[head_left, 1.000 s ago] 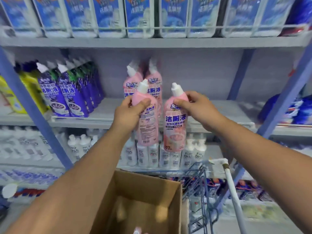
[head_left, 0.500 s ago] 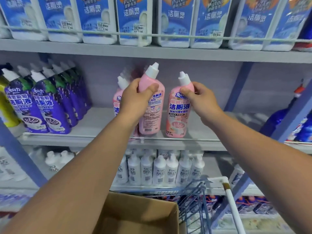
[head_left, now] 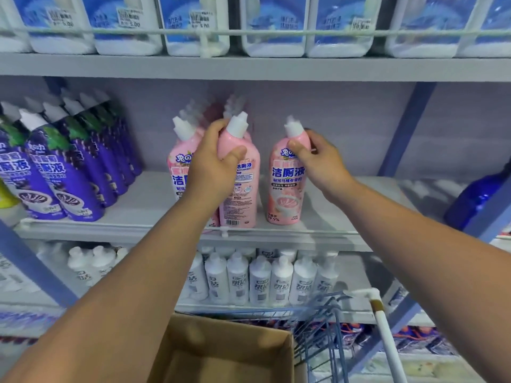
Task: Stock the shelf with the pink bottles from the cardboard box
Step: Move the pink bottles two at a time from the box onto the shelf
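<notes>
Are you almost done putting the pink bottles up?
Some pink bottles already stand at the back of the shelf. The left hand and right hand each hold one bottle by the neck, standing at the shelf's front. The box shows only bare cardboard here, though its bottom is out of view.

Pink bottles (head_left: pixel 287 178) upright on shelf (head_left: pixel 326 214), box (head_left: pixel 229 352) below
</notes>
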`<control>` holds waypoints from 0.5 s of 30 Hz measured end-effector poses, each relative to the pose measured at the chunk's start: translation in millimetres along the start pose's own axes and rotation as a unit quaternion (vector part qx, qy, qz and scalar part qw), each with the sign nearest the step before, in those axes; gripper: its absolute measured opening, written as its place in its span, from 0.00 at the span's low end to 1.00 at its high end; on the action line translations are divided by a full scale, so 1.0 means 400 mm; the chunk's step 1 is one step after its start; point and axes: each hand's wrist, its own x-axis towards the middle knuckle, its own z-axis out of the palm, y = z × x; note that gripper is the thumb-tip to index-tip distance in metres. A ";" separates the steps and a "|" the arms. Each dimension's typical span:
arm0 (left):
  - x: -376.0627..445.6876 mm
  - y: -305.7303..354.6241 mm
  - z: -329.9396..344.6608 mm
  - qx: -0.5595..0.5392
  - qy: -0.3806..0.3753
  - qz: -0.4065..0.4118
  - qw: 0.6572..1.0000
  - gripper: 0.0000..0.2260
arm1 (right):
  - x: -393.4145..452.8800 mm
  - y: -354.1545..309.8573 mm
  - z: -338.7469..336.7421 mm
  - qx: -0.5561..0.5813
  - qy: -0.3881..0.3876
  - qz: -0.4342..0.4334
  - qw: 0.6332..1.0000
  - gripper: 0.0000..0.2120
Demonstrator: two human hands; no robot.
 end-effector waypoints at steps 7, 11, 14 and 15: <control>-0.049 -0.008 0.048 0.223 0.073 0.059 0.970 0.24 | -0.002 0.017 0.017 0.025 0.006 0.000 1.000 0.07; -0.082 -0.006 0.096 0.318 0.134 0.034 0.938 0.41 | 0.003 0.019 0.015 0.027 0.000 0.010 1.000 0.09; -0.083 -0.018 0.133 0.317 0.148 -0.009 0.937 0.49 | 0.007 0.019 0.011 0.037 -0.003 0.010 0.999 0.09; -0.080 -0.019 0.140 0.317 0.156 -0.016 0.936 0.49 | 0.006 0.018 0.011 0.036 -0.004 0.008 0.999 0.09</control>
